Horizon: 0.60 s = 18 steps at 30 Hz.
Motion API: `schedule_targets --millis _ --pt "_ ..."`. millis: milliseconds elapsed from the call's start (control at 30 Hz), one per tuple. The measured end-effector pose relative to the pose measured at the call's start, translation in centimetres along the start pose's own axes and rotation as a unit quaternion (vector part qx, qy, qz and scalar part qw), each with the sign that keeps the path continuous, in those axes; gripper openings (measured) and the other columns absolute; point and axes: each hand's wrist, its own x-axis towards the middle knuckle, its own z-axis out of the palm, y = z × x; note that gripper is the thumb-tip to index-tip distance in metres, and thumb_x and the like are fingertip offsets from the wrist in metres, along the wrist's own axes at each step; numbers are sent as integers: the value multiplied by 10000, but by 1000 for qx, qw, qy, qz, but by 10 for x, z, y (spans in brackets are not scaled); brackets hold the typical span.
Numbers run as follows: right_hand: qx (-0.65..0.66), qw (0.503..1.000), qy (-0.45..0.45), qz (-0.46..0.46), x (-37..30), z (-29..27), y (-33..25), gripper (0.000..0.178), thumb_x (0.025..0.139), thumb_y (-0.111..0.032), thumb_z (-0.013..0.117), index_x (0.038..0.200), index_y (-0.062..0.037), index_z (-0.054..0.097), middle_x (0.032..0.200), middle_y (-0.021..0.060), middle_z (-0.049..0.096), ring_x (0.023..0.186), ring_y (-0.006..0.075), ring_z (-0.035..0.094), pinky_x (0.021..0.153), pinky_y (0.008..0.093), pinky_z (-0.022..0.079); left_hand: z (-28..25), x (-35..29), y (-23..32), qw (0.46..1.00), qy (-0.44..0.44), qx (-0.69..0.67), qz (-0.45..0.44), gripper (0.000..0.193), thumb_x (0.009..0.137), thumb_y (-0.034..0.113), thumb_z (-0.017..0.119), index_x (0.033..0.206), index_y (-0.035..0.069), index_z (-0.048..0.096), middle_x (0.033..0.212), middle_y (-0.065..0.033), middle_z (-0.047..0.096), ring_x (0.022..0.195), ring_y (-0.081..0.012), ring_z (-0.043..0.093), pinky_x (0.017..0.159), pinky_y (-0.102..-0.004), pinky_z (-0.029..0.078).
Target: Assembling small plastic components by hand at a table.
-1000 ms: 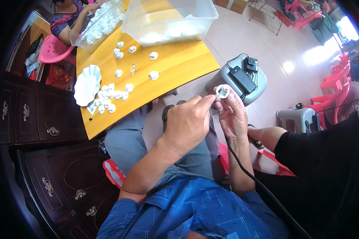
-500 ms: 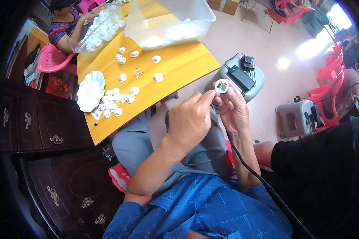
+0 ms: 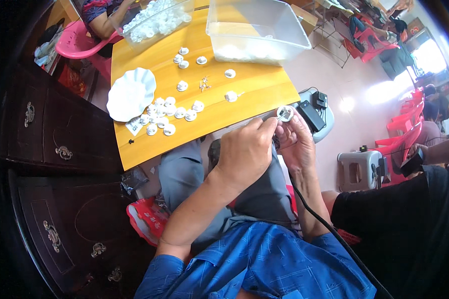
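Note:
My right hand (image 3: 298, 144) holds a small round white plastic knob (image 3: 285, 112) by its rim, its hollow side facing up. My left hand (image 3: 247, 152) is closed in a pinch at the knob's near left edge. A thin light piece seems to stick out from the left fingertips into the hollow, too small to name. Both hands are above my lap, just off the table's near right corner. On the yellow wooden table (image 3: 254, 82), several similar white knobs (image 3: 180, 112) lie in a cluster, others apart. A few tiny metal-looking pieces (image 3: 204, 84) sit among them.
A white scalloped dish (image 3: 130, 94) stands at the table's left. Farther back are a clear bin (image 3: 259, 30) and a tub of white parts (image 3: 157, 22), with another person beside it. Grey stool (image 3: 324, 122) with black devices stands right; dark drawers (image 3: 60, 119) left. A black cable (image 3: 312, 209) crosses my right arm.
The view has turned, so table and bins appear farther right. My hands stay together at the knob, with little shift between the fingers.

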Motion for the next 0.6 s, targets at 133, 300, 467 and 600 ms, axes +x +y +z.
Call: schedule_targets --millis 133,300,467,600 --pt "4 1000 7 30 4 0 6 380 1013 -142 606 1351 25 554 1202 139 688 1024 202 712 854 279 615 -13 -4 -9 1000 14 -9 -3 301 856 -7 612 1141 51 691 948 -146 712 860 -343 694 748 -440 559" --pt "17 998 15 56 6 -1 11 393 1010 -149 611 1357 26 547 1206 138 683 1029 205 712 855 275 615 -13 -7 -19 1000 20 -8 -17 305 861 -13 615 1149 52 689 942 -148 712 869 -344 692 753 -439 555" --pt "16 998 6 59 11 -2 17 411 1001 -174 630 1353 22 553 1188 123 687 1009 188 709 863 268 613 -4 -2 -21 1000 -3 -22 -17 305 865 -3 621 1156 56 689 937 -148 712 873 -344 692 750 -437 555" --pt "-6 999 13 39 13 -12 7 395 987 -191 652 1318 10 579 1178 100 691 1011 172 699 882 270 600 7 9 -17 999 -14 -38 -12 282 880 2 614 1147 55 690 941 -158 712 861 -348 695 742 -437 557"
